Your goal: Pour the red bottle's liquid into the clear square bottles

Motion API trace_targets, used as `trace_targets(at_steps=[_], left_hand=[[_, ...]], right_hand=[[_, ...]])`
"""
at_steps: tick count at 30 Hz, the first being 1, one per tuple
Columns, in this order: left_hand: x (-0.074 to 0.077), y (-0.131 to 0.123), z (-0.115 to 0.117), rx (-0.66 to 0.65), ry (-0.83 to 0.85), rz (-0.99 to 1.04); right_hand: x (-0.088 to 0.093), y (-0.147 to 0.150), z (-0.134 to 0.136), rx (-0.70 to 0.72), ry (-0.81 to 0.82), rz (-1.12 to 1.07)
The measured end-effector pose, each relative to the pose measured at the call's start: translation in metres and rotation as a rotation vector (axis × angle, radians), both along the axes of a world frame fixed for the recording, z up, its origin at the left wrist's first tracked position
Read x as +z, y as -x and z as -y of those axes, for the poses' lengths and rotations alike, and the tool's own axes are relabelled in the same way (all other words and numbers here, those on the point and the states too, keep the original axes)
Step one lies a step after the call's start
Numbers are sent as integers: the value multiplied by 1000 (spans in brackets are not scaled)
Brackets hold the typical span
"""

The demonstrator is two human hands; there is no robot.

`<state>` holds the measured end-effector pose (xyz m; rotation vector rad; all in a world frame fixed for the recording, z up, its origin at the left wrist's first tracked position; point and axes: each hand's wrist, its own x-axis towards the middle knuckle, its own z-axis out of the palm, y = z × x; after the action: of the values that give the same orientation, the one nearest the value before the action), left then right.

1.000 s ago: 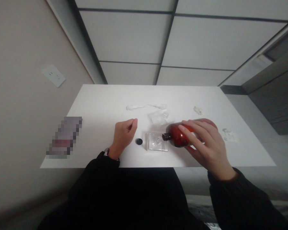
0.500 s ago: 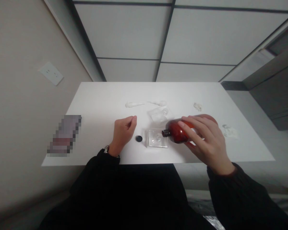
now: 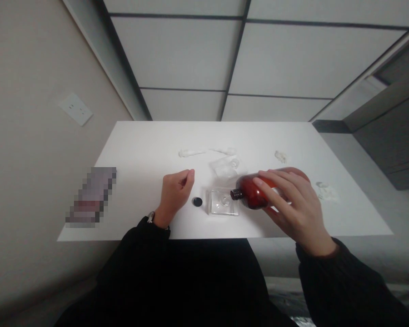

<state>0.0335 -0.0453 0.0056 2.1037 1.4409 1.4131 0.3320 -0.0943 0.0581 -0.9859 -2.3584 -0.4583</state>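
Observation:
My right hand (image 3: 293, 206) grips an amber bottle (image 3: 254, 193), tipped on its side with its dark open neck pointing left over a small clear square bottle (image 3: 223, 203) standing on the white table (image 3: 150, 150). A small black cap (image 3: 197, 201) lies just left of the clear bottle. My left hand (image 3: 175, 193) rests on the table left of the cap, its fingers loosely curled with nothing in them.
A second clear container (image 3: 225, 167) stands behind the square bottle. Small clear or white bits lie at the back centre (image 3: 191, 152), back right (image 3: 281, 157) and right (image 3: 327, 192). A blurred flat object (image 3: 90, 196) lies at the table's left edge by the wall.
The amber bottle stays tipped over the clear bottle, with only a slight shift of its neck left and back. My left hand has not moved.

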Motion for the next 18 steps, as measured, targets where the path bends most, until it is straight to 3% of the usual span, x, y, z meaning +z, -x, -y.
trace_targets(at_steps=[18], left_hand=[[-1,1,0,5,23,-3]], right_hand=[[0,-1,0,0,-9,9]])
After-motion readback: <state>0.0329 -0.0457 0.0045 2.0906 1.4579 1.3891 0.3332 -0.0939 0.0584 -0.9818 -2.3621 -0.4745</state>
